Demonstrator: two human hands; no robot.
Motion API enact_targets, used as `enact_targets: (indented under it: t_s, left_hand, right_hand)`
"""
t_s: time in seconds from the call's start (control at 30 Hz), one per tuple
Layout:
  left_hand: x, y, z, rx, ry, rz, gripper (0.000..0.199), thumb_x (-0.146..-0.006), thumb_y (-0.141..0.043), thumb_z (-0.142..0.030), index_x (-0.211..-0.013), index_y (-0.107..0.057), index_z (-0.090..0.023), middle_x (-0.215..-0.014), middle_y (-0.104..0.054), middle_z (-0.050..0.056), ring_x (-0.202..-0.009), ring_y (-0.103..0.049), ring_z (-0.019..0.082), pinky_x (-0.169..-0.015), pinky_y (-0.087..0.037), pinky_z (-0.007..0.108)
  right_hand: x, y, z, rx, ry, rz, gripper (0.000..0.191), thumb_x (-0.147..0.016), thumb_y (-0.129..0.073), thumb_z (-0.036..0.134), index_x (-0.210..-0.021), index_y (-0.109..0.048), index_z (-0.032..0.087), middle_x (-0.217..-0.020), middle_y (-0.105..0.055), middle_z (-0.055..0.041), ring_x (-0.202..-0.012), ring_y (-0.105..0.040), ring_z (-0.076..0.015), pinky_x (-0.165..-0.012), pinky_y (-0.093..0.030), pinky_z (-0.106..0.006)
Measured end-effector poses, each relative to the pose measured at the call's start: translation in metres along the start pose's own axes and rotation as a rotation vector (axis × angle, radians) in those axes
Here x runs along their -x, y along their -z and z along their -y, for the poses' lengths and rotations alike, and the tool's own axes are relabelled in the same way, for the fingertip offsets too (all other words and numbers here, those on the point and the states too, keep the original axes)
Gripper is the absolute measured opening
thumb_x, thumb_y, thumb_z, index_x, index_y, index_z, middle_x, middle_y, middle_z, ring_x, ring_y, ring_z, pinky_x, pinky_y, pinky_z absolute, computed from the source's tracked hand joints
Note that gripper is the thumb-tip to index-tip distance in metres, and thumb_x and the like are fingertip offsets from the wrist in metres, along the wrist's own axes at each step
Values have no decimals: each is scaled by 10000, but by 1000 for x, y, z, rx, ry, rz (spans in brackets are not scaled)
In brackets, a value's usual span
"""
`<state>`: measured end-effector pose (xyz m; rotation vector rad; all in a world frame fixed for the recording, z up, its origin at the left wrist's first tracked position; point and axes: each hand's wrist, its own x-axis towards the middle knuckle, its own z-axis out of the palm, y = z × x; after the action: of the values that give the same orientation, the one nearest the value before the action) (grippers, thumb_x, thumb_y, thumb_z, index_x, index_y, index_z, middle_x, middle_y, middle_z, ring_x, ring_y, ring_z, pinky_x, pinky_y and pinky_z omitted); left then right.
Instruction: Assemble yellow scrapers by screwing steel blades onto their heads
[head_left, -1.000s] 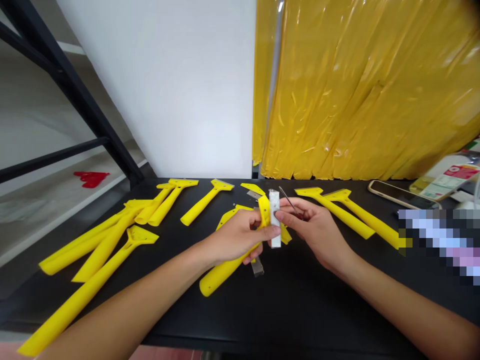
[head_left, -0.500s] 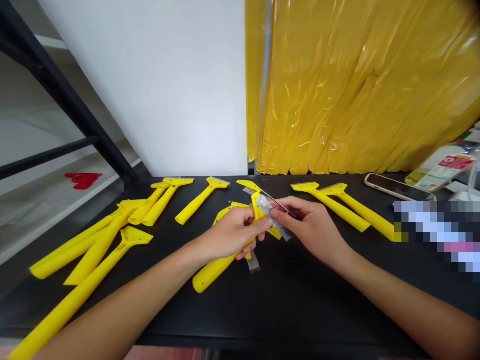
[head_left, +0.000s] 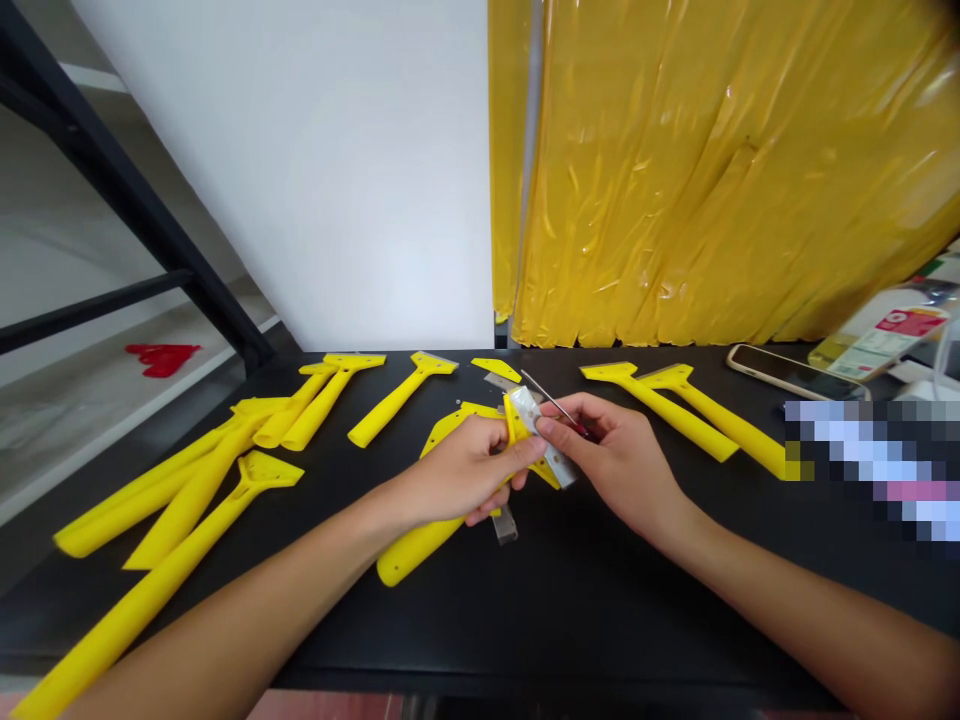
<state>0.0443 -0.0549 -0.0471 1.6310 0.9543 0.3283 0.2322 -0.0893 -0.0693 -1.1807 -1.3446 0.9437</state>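
My left hand (head_left: 469,465) is closed round the neck of a yellow scraper (head_left: 420,550), its handle angled toward me. A flat metal blade (head_left: 559,468) lies against the scraper's head, tilted. My right hand (head_left: 626,455) pinches the blade with thumb and finger, and a screwdriver (head_left: 549,396) is tucked in the same hand, its shaft pointing up and left. Just beyond the hands are a loose yellow cover plate (head_left: 493,366) and a grey metal piece (head_left: 501,382). Under my left hand, more yellow parts (head_left: 444,428) and a small greyish box (head_left: 506,525) are partly hidden.
Several yellow scrapers (head_left: 199,480) lie on the left of the black table (head_left: 570,620), with one scraper (head_left: 397,405) behind my left hand. Two scrapers (head_left: 667,415) and a phone (head_left: 795,375) are at right. Yellow wrapped sheeting (head_left: 720,180) stands behind.
The blade has turned slightly so its face shows more toward me, and its lower end sits a little lower. Both hands keep their holds; the view shifts slightly.
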Motion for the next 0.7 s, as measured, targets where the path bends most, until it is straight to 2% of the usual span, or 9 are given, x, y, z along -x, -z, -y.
enact_targets:
  t_s: [0.27, 0.47, 0.53, 0.6, 0.63, 0.7]
  left_hand:
    - [0, 0, 0, -53, -1, -21, 483, -957, -519, -600, -695, -510, -194, -418, -488, -47, -318, -439, 76, -329, -310, 172]
    - [0, 1, -2, -119, 30, -25, 493, -965, -508, -559, -635, -514, -194, -414, -484, -30, -314, -449, 84, -322, -308, 182]
    - [-1, 7, -3, -121, 27, -50, 486, -965, -521, -544, -629, -520, -192, -425, -499, -21, -317, -458, 85, -329, -314, 186]
    - [-2, 18, -4, -77, 11, -117, 470, -963, -542, -533, -640, -526, -191, -456, -524, -15, -325, -466, 82, -339, -318, 192]
    - [-2, 24, -4, -41, 3, -157, 461, -964, -549, -521, -643, -526, -192, -470, -531, -15, -329, -464, 80, -346, -322, 197]
    - [-4, 37, -5, 29, 7, -249, 454, -955, -579, -494, -616, -509, -200, -442, -495, -24, -323, -447, 84, -354, -339, 213]
  right_hand:
    - [1, -3, -1, -17, 14, -23, 192, -835, -758, 380, -935, -746, 216, -822, -735, -7, -709, -621, -142, -644, -485, -268]
    - [0, -5, -3, 21, 5, 43, 228, -840, -740, 405, -947, -721, 204, -873, -729, -28, -783, -637, -177, -711, -512, -298]
    - [-6, -2, -4, 28, 16, 62, 265, -850, -729, 448, -960, -721, 207, -910, -732, -33, -825, -641, -186, -735, -509, -301]
    - [-14, 7, -6, 85, 44, 23, 303, -871, -699, 496, -964, -727, 208, -894, -723, -28, -797, -623, -179, -702, -482, -291]
    - [-19, 13, -7, 146, 68, -19, 321, -887, -673, 517, -943, -729, 206, -837, -704, -19, -744, -597, -168, -659, -453, -284]
    - [-28, 28, -11, 327, 101, -5, 345, -900, -650, 537, -844, -726, 205, -662, -620, 15, -595, -503, -141, -557, -355, -281]
